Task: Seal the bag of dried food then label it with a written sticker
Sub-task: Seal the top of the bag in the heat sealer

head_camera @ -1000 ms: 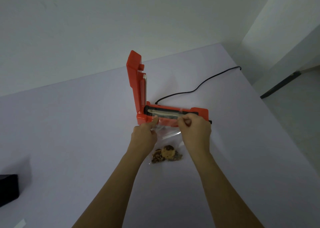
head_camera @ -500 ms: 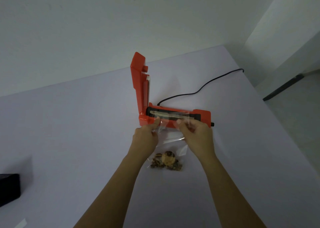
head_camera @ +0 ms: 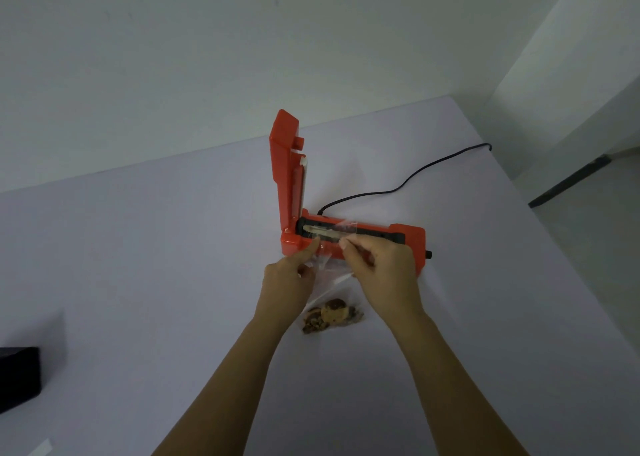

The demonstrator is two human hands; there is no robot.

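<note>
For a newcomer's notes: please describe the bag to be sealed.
On the pale table stands an orange sealer, lid raised. Before it, the left hand and the right hand pinch the bag, its mouth over the sealer's black strip. It alone is transparent, with brown dried food at its bottom.

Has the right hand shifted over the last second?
Yes: the right hand slid left along the orange sealer base, toward the raised lid.

Clear bag (head_camera: 329, 272) lies mid-table (head_camera: 138, 282), dried food (head_camera: 332, 315) bunched at its near end, mouth draped over the orange sealer (head_camera: 408, 235); its lid (head_camera: 285, 164) stands upright, toward the far edge.
</note>
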